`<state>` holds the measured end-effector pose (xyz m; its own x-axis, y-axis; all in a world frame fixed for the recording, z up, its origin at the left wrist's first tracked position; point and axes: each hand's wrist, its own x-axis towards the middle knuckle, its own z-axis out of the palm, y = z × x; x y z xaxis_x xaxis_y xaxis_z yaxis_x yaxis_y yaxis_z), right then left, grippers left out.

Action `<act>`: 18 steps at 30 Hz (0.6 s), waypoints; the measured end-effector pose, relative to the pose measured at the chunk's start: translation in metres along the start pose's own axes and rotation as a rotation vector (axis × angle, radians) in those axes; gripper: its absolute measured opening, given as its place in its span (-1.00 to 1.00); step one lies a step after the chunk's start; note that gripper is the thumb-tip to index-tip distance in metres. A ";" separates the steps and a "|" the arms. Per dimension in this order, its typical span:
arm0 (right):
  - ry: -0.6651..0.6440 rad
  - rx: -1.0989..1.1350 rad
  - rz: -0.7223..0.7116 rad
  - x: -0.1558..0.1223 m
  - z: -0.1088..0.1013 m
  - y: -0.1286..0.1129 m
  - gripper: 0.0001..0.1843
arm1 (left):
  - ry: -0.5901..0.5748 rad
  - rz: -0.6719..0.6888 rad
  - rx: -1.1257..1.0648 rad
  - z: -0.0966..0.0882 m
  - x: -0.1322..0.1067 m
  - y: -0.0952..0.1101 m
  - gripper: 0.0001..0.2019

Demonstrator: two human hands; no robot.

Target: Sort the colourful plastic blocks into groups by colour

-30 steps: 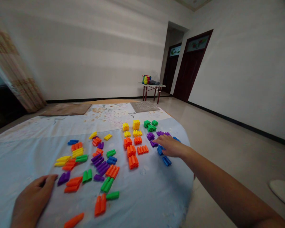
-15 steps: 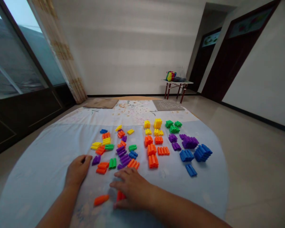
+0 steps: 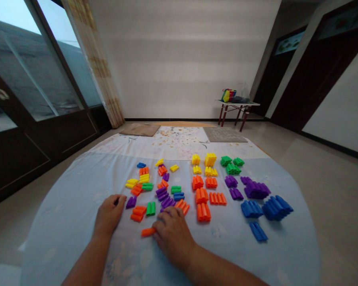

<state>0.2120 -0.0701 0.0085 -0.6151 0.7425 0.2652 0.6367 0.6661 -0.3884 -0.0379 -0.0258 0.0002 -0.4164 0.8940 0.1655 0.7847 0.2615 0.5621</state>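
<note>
My right hand is low over the cloth, its fingers closed on an orange building block that sticks out to the left of the fingertips. What lies under the palm is hidden. Resting on the cloth at the left is my left hand, fingers curled in, with nothing seen in it. A purple block lies just beside its fingertips. Between the hands are orange blocks and a green block. Another orange piece lies just beyond my right fingers.
Mixed blocks spread across the middle left. On the right stand colour groups: yellow, orange, green, purple and blue. Two mats lie at the table's far edge. A small table stands behind.
My right hand has drawn its spread fingers together and moved away from me. The loose orange block now sits at its fingertips, farther up the cloth. The view has turned left; my left hand stays put.
</note>
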 end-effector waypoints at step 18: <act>-0.283 -0.414 0.138 0.012 -0.072 0.041 -0.73 | -0.075 0.080 -0.041 0.006 0.007 -0.009 -0.63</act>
<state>0.2640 -0.0287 0.0588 -0.5779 0.8154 -0.0347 0.8160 0.5780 -0.0060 -0.0448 -0.0198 -0.0089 -0.3163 0.9365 0.1513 0.7942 0.1741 0.5822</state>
